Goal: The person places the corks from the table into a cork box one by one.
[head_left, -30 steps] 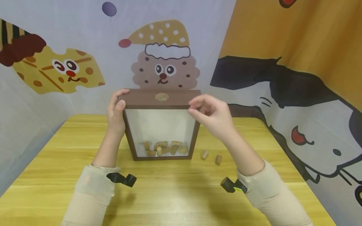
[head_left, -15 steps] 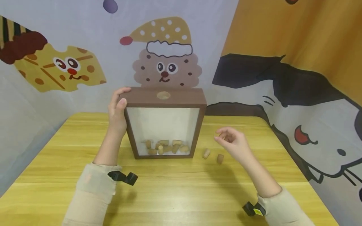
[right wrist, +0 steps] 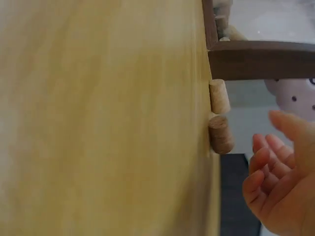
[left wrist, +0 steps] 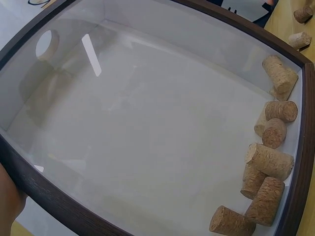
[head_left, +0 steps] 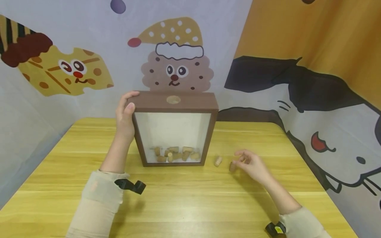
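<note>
My left hand (head_left: 124,115) grips the upper left corner of a brown-framed cork collection box (head_left: 193,101), its thumb on the front edge and fingers over the top. The box stands upright, with a clear front and a round hole (head_left: 173,99) in its top. Several corks (left wrist: 269,161) lie heaped along the bottom inside. To the right of the box, a pale cork (head_left: 218,161) and a darker cork (right wrist: 221,134) rest on the table. My right hand (head_left: 253,165) hovers beside the darker one, thumb extended and fingers loosely bent, with a gap to it in the right wrist view.
The yellow wood-grain table (head_left: 178,205) carries the box and loose corks. Behind it hangs a cartoon-printed cloth (head_left: 226,33), close to the box's back. Small black cameras sit on both wrists, the left camera (head_left: 138,187) over the tabletop.
My right hand has moved from the box's upper right corner down and right to the darker cork. The left hand keeps its grip on the box, and the loose corks have stayed put.
</note>
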